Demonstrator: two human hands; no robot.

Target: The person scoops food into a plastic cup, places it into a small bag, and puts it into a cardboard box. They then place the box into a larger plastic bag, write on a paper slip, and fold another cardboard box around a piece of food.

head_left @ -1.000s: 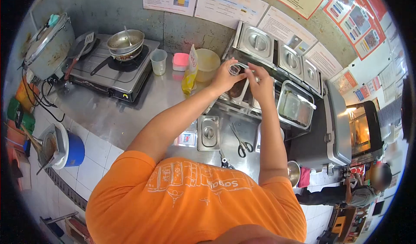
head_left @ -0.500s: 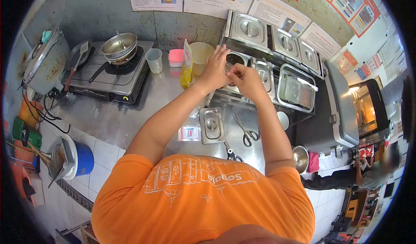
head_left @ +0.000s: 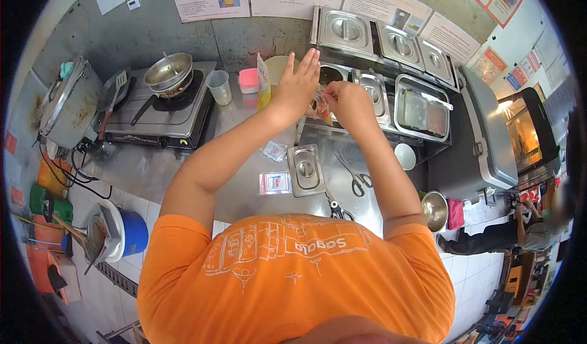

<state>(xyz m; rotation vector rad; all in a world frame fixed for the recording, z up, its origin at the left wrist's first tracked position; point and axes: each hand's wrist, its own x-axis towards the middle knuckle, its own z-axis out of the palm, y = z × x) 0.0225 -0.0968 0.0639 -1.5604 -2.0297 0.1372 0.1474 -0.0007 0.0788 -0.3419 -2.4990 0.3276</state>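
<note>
A small clear plastic bag (head_left: 322, 107) with reddish-brown contents hangs between my hands, over the front edge of the metal container rack (head_left: 342, 128). My right hand (head_left: 353, 104) is closed, pinching the bag's upper part. My left hand (head_left: 296, 88) is raised beside the bag with its fingers stretched upward; its thumb side is partly hidden. Behind the hands is an uncovered round container (head_left: 332, 72). Lidded steel pans (head_left: 371, 90) are to the right. A yellow packet (head_left: 263, 87) and a translucent tub (head_left: 278, 66) stand beyond my left hand.
On the counter are a steel lid (head_left: 306, 170), small packets (head_left: 275, 183), black-handled scissors (head_left: 359, 182) and a white cup (head_left: 405, 156). A gas stove (head_left: 165, 121) with pans and a measuring jug (head_left: 219, 88) stand left. Another person (head_left: 489, 240) is at far right.
The plastic bag has come into clearer view between my hands, nearer to me. My left fingers have straightened upward, and the camera view has shifted slightly.
</note>
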